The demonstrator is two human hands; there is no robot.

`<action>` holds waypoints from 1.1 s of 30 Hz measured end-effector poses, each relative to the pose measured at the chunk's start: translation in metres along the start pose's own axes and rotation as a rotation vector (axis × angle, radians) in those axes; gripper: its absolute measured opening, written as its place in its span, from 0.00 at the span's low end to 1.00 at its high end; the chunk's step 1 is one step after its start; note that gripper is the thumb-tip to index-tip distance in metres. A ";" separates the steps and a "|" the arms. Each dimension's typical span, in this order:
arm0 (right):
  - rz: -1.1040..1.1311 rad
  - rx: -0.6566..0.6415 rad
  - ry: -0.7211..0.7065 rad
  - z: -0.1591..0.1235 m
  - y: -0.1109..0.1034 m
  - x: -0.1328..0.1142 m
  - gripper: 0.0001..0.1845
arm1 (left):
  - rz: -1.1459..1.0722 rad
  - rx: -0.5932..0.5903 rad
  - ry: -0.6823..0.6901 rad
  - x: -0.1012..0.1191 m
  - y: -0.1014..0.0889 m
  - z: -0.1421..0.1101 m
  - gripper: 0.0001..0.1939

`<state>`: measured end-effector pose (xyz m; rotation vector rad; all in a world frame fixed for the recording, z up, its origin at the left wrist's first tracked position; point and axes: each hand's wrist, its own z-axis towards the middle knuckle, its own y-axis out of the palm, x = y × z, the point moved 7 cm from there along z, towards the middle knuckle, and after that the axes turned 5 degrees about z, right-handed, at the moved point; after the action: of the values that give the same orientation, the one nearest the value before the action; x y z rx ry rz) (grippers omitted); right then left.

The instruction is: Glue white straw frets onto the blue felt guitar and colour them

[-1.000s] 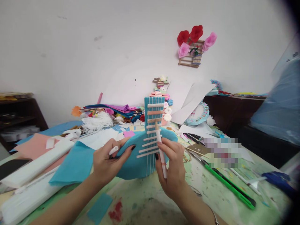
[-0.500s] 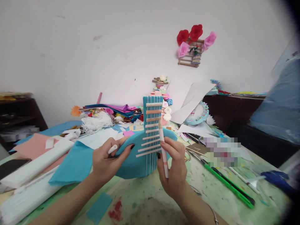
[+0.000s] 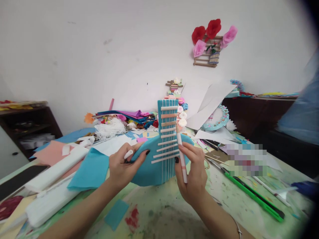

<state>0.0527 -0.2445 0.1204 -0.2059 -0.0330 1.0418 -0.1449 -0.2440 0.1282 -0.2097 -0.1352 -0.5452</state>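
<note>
- Teal paper scrap [image 3: 116, 214] and a red paint stain [image 3: 132, 219] lie at the bottom of the frame, on a pale green tabletop [image 3: 154, 219] flecked with colour
- Left hand [image 3: 122, 164], left of centre, is clamped on the edge of the teal toy guitar [image 3: 147, 174], with a white pen cap [image 3: 128, 154] tucked in its fingers
- Right hand [image 3: 194, 171], right of centre, is closed around a white marker [image 3: 183, 172] with a peach band; its tip is by the right edge of the guitar's neck, whether touching I cannot tell
- Guitar upright at the frame's centre: white strings [image 3: 163, 176] and crossbars are in place; one upper crossbar [image 3: 168, 116] is peach and the next tan, while the others look white, so I judge the colouring partly done and those bars left plain
- White paper rolls [image 3: 57, 170] fill the lower left; a green utility knife [image 3: 254, 197] lies lower right
- Tangled white cord [image 3: 109, 129] and purple sheets [image 3: 132, 114] heap up left of centre, farther back
- Dark shelf [image 3: 53, 121] at left; red paper flowers [image 3: 213, 29] on a pale wall [image 3: 112, 66], upper right
</note>
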 end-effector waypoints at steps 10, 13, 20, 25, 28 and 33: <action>0.006 0.014 -0.012 -0.001 -0.001 -0.001 0.23 | -0.013 -0.013 -0.014 -0.004 0.001 -0.001 0.23; 0.005 0.008 -0.003 -0.001 0.000 0.000 0.23 | -0.015 -0.012 -0.023 -0.005 0.002 -0.002 0.23; -0.001 0.019 0.011 -0.002 -0.003 0.001 0.24 | 0.000 -0.019 -0.030 -0.004 0.002 0.000 0.23; 0.014 -0.020 -0.006 -0.002 -0.001 -0.001 0.23 | 0.008 -0.012 -0.046 -0.003 0.001 0.000 0.23; 0.017 -0.015 -0.004 -0.002 -0.001 -0.001 0.23 | 0.016 -0.017 -0.054 -0.005 0.002 -0.001 0.23; 0.010 -0.025 0.007 -0.002 0.000 0.001 0.23 | 0.018 -0.018 -0.032 -0.003 0.001 0.000 0.23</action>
<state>0.0532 -0.2439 0.1181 -0.2326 -0.0384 1.0511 -0.1470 -0.2414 0.1270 -0.2369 -0.1593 -0.5259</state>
